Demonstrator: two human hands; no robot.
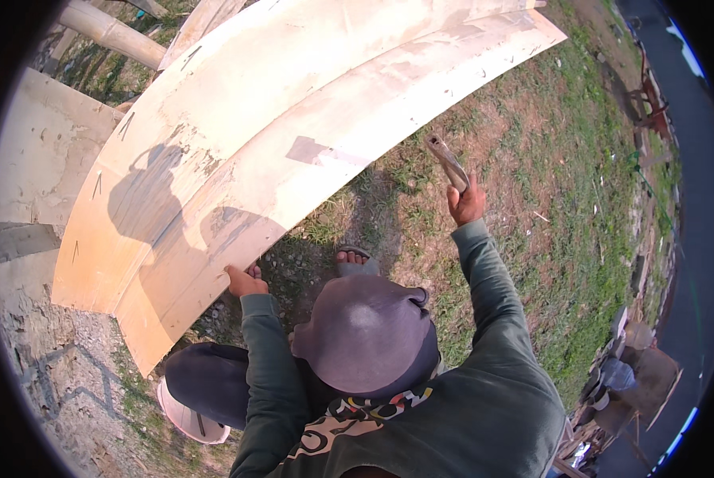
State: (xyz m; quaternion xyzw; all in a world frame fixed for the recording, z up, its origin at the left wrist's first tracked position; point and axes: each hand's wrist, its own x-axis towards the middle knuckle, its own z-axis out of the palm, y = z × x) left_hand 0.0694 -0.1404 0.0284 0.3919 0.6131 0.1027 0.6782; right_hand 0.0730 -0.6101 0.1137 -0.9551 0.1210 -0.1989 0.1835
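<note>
A long pale plywood panel [213, 183], joined lengthwise by a seam, stretches from the lower left to the upper right. Several nails [126, 125] stick up along its far edge. My left hand [247, 281] is closed on the panel's near edge, thumb on top and fingers partly hidden beneath. Raised off to the right, beyond the panel's edge, my right hand [466, 201] grips a worn hammer-like tool [446, 162]; its far end has a dark hole. My shadow and the tool's shadow fall across the wood.
My bent right knee [365, 334] and sandalled foot [353, 256] are below the panel. A pale round plastic container [190, 414] sits by my left leg. Bamboo poles [114, 32] and more boards [46, 151] lie beyond; patchy grass [532, 263] and scrap [632, 382] are at right.
</note>
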